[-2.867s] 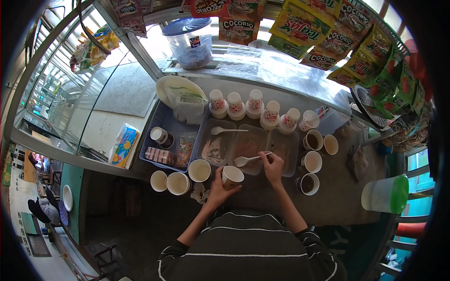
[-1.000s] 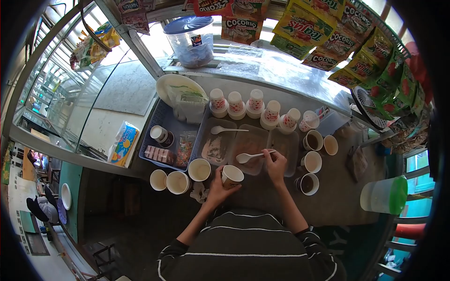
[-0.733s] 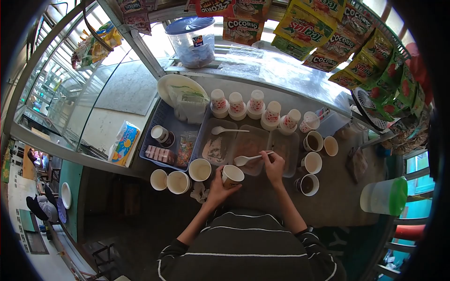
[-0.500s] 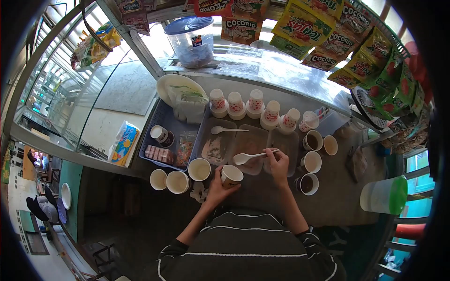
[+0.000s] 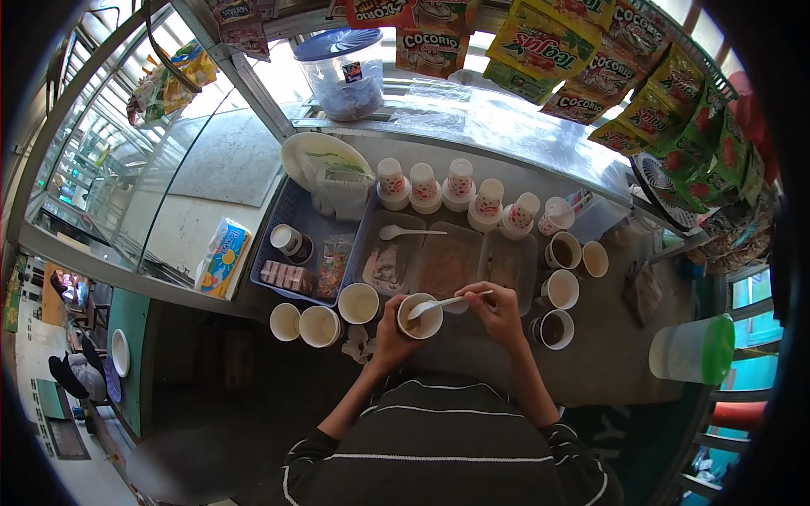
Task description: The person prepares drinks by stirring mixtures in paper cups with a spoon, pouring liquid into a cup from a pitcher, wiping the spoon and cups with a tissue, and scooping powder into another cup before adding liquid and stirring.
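Observation:
Fingers of my left hand [image 5: 395, 339] are wrapped round a paper cup [image 5: 429, 325], tilted so that a little brownish content shows inside. My right hand [image 5: 498, 314] pinches the handle of a white plastic spoon [image 5: 447, 301], whose bowl is inside the cup's mouth. Behind the hands lie a container of brown powder [image 5: 451, 257], a container with pale pinkish powder [image 5: 386, 268] and a third container [image 5: 504, 257]. A second white spoon [image 5: 413, 232] rests across the pale powder's container. Three open cups, one of them the nearest cup [image 5: 359, 304], stand left of my left hand.
Stacks of upturned cups [image 5: 460, 185] line the back. Several cups, one with dark content [image 5: 553, 330], stand at the right, near a green-lidded container [image 5: 692, 350]. A blue basket [image 5: 274, 221] holds packets at the left. Sachets [image 5: 540, 38] hang overhead.
My right hand has moved from over the brown powder's container toward the left hand, bringing the spoon's bowl into the cup. The held cup's mouth now faces up more. My left hand keeps its hold.

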